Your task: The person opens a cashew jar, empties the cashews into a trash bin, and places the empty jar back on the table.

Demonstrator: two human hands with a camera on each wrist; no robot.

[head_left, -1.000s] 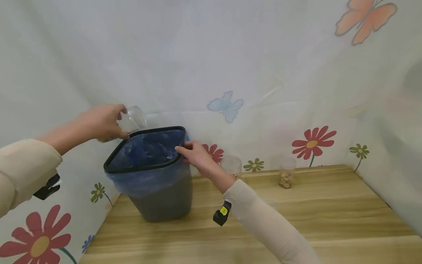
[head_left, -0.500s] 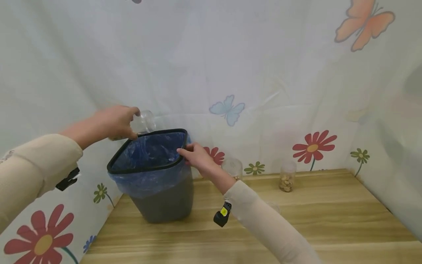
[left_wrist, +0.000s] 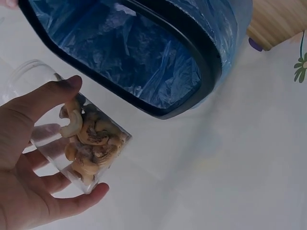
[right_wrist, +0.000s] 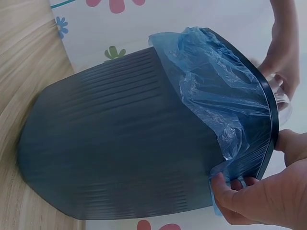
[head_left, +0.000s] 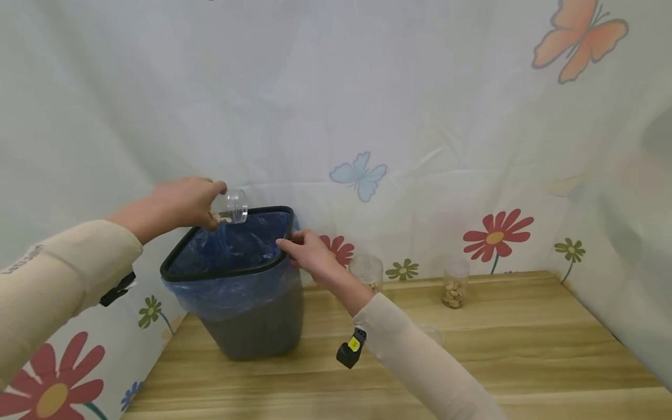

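My left hand [head_left: 184, 201] grips a clear jar [head_left: 238, 205] tilted onto its side above the left part of the trash bin [head_left: 257, 335]. Inside the jar lie several cashews [left_wrist: 93, 139], most of them toward its base. The jar's mouth points right, over the opening. A blue bag [head_left: 231, 297] lines the grey bin and folds down outside its black rim [head_left: 220, 273]. At the bin's right side, my right hand [head_left: 312, 254] pinches the rim and bag, thumb on top and fingers below, as the right wrist view shows.
The bin stands on a wooden table [head_left: 525, 344] by a flower-printed cloth wall [head_left: 420, 105]. A jar [head_left: 367, 271], partly behind my right forearm, and a jar of nuts [head_left: 454, 286] stand at the back. A clear round lid [head_left: 431, 333] lies beside my right sleeve.
My left hand has carried the jar rightward and lower, from the bin's left edge to over its opening. The nuts now show near the jar's lower side. My right hand stays on the rim.
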